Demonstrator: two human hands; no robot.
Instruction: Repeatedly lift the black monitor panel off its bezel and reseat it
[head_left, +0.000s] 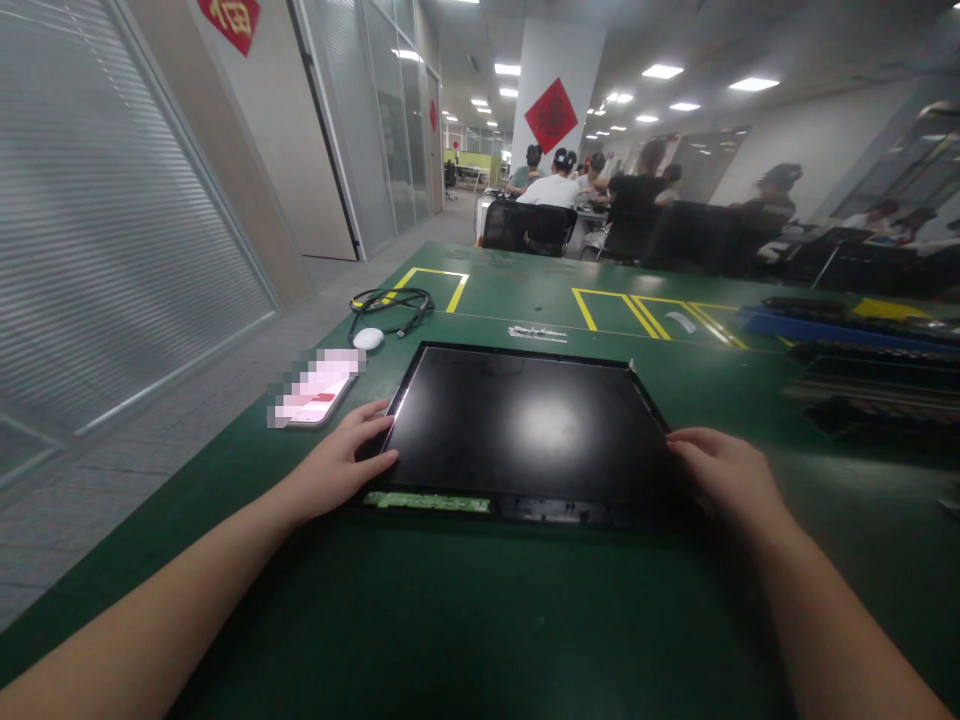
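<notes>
A dark LCD monitor panel lies face up in front of me, with a bright glare right of its middle. Along its near edge runs an exposed green circuit board strip. My left hand grips the left edge, thumb over the top and the other fingers along the side. On the opposite edge, my right hand pinches the frame between thumb and fingers; its lower fingers are partly hidden. A small pale bit sticks up at the panel's far right corner.
Left of the panel are a phone, a white mouse-like object and a coiled black cable. White strips lie beyond it. Dark parts are stacked at the right of the green table. People sit in the background.
</notes>
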